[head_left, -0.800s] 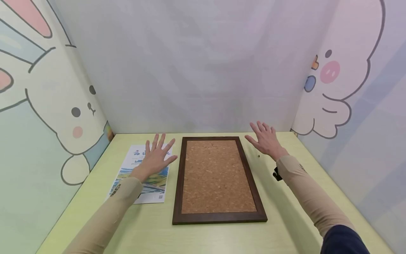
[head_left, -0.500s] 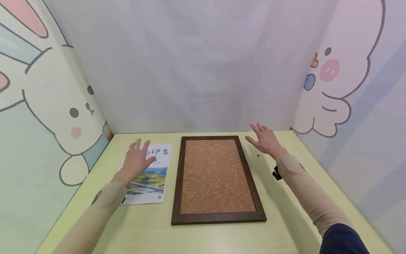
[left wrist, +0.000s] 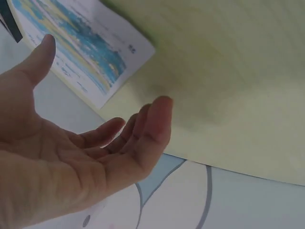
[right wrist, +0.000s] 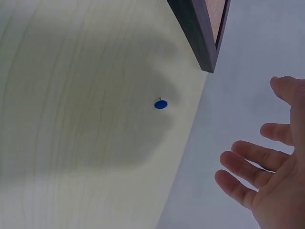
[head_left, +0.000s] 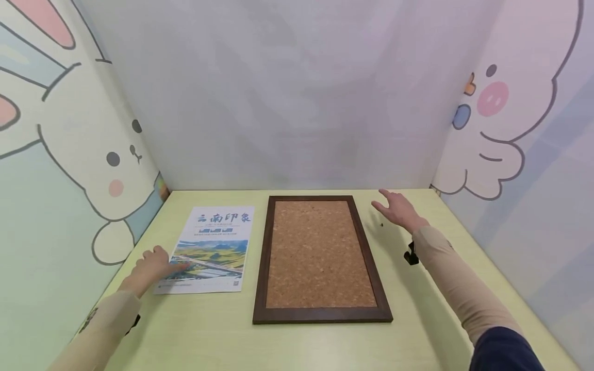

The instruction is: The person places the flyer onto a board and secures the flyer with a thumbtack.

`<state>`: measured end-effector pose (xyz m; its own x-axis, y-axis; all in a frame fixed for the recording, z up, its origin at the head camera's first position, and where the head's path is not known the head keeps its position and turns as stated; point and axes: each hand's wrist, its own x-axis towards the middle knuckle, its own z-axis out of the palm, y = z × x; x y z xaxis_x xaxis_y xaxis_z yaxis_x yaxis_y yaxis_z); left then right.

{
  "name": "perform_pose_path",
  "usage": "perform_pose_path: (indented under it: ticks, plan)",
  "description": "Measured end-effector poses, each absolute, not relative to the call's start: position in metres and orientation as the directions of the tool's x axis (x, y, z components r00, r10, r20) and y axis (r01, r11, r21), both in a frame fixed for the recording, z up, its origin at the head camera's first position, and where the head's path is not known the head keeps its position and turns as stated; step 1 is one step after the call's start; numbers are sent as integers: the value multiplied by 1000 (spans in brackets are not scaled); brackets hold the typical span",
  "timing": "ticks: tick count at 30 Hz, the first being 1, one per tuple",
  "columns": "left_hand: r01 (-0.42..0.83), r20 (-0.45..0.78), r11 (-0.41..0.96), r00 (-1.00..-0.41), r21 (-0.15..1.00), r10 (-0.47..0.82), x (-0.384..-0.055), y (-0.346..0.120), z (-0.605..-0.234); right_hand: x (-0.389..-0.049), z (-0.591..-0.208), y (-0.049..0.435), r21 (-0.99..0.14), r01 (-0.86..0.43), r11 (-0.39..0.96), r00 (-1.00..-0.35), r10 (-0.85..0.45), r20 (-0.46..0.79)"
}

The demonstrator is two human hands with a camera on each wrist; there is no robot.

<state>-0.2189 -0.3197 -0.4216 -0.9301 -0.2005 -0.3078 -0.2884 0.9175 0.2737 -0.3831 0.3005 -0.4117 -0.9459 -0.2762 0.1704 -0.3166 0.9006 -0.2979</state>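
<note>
A printed poster [head_left: 213,257] with a landscape picture lies flat at the left. My left hand [head_left: 150,268] hovers by its lower left edge, fingers loosely bent and the thumb overlapping the picture in the head view. Its palm holds nothing in the left wrist view. To the right of a dark-framed cork board [head_left: 320,257], my right hand [head_left: 400,209] is raised over the table, fingers spread and holding nothing. A blue thumbtack [right wrist: 161,104] lies on the table below it, pin up; in the head view it is a tiny dark speck.
The pale yellow-green table [head_left: 297,348] is enclosed by a grey back curtain [head_left: 297,103] and side panels with cartoon animals. The cork board takes up the middle of the table, its wooden frame [head_left: 320,315] raised around the cork.
My left hand has drawn back from over the poster toward its lower left, uncovering the printed heading. The right hand shifts slightly. Poster and cork board stay in place.
</note>
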Motion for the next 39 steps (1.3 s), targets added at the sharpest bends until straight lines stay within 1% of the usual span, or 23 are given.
perform_pose_path:
  ticks: [4, 8, 13, 15, 21, 23, 25, 27, 30, 34, 39]
  plan:
    - [-267, -356, 919, -921, 289, -155, -211, -324, -426, -383, -417, 307, -346, -270, 898, -963, -251, 100]
    - [-229, -352, 922, -929, 313, -112, -208, -324, -426, -384, -423, 312, -392, -259, 883, -965, -254, 65]
    - [-225, -346, 910, -933, 348, -98, -209, -322, -428, -385, -431, 318, -435, -269, 859, -960, -276, 50]
    - [-219, -342, 906, -935, 361, -90, -209, -322, -429, -385, -434, 319, -464, -252, 849, -963, -269, 32]
    - [-198, -341, 916, -937, 350, -72, -210, -321, -432, -386, -440, 322, -546, -201, 813, -961, -272, -51]
    - [-188, -333, 924, -940, 334, -71, -211, -321, -432, -387, -443, 323, -545, -203, 813, -959, -277, -55]
    - [-195, -331, 918, -941, 345, -75, -211, -322, -434, -388, -445, 323, -537, -206, 818, -961, -274, -49]
    - [-217, -338, 900, -938, 379, -84, -212, -322, -437, -389, -447, 324, -531, -208, 821, -961, -272, -43]
    - [-236, -323, 852, -943, 467, -84, -210, -321, -441, -388, -449, 325, -538, -208, 817, -961, -274, -45]
    - [-191, -242, 826, -968, 530, -68, -210, -320, -442, -388, -451, 326, -557, -201, 806, -959, -277, -54]
    - [-162, -194, 819, -979, 551, -63, -213, -320, -440, -389, -454, 327, -555, -201, 807, -961, -272, -46]
